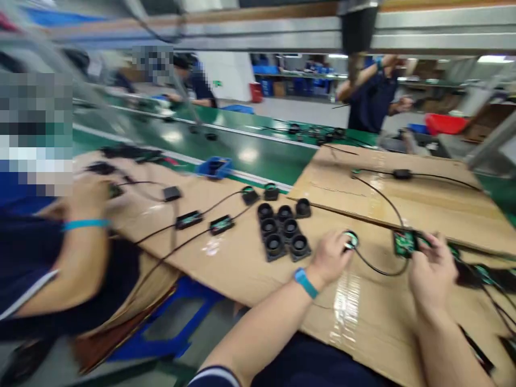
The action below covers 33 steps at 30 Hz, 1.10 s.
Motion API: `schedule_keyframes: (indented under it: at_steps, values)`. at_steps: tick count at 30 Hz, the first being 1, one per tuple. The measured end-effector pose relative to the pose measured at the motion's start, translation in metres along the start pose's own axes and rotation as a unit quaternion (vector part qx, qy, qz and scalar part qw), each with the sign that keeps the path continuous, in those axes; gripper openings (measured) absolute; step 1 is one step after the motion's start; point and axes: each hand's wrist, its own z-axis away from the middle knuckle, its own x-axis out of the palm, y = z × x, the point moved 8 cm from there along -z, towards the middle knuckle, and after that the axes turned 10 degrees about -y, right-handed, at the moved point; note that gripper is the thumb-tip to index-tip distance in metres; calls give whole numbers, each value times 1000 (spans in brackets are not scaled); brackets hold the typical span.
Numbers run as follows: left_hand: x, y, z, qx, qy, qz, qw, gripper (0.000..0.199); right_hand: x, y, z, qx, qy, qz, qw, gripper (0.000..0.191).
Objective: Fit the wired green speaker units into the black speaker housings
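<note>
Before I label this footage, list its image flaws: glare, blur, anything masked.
Head view: pale glare patches on the green belt, white streaks on the clear tape. Head view: the neighbour's forearm at left is smeared, the background soft; the black cups look clearer. Head view: coarse square blocks mask areas at left and upper left.

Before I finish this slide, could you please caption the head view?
Left hand holds a round part, right hand a green circuit board, a black cable between them.
</note>
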Motion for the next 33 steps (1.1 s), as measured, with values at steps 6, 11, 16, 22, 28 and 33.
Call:
schedule_keyframes:
  at_steps: [6,11,16,22,28,33]
  values:
    - [-11,-26,-2,-27,79,25,996,23,34,25,14,212,-172,-206,940,57]
    - [2,-34,-4,-51,23,36,998,24,-1,-14,49,211,-203,-255,922,45]
    - [10,-28,-1,-45,0,15,999,31,-84,-27,92,126,-72,-103,984,31]
    - [15,-22,-1,-3,-14,2,1000,24,-106,29,173,334,-28,-156,929,44]
    - [65,-1,-32,54,-99,39,993,23,-118,54,204,480,5,-293,827,48]
    - [122,19,-65,90,-168,94,977,26,-146,65,188,448,95,-322,828,39]
